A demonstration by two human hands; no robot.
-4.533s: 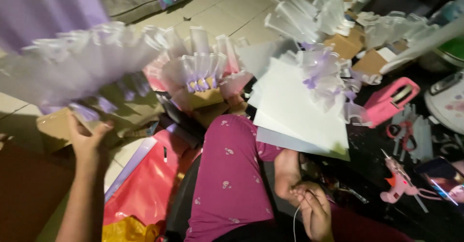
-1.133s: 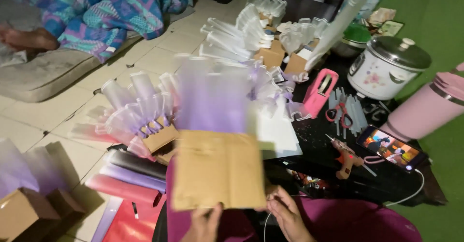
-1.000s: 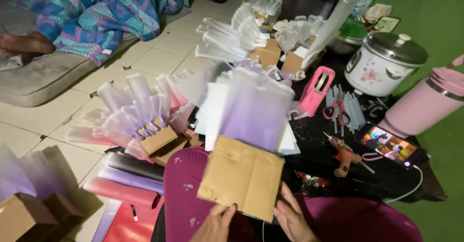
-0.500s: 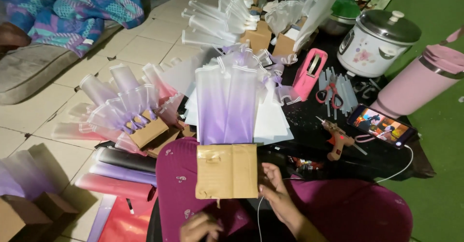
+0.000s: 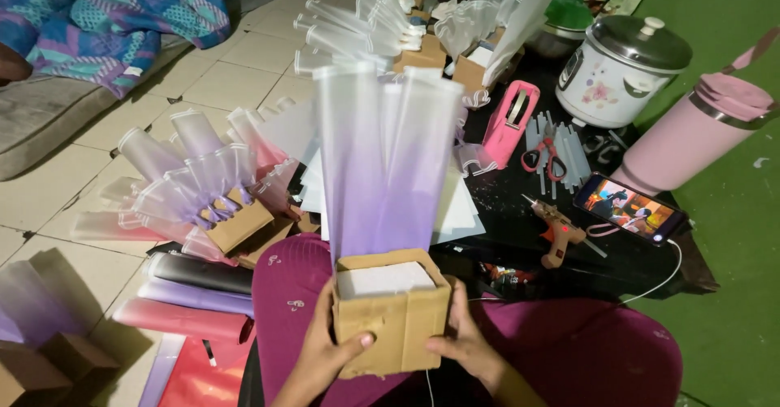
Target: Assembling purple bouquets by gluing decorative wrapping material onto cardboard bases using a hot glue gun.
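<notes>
A small brown cardboard box [image 5: 392, 313] with white foam inside sits above my lap, held between both hands. My left hand [image 5: 325, 354] clasps its left side, thumb across the front. Along the right side rests my right hand [image 5: 465, 340]. A fan of translucent sheets fading from white to purple [image 5: 382, 163] stands up from the box's far side. My legs in magenta trousers [image 5: 284, 293] lie under the box.
Similar finished fans on boxes [image 5: 199, 200] lie left on the tiled floor, with rolled coloured sheets [image 5: 191, 293]. On the dark mat: a glue gun [image 5: 559, 230], phone [image 5: 628, 208], pink tape dispenser [image 5: 510, 123], scissors [image 5: 540, 155], rice cooker [image 5: 621, 70], pink tumbler [image 5: 699, 131].
The flat cardboard has been turned so the box's open top faces me. The purple sheets now stand upright behind it, and both hands grip its sides.
</notes>
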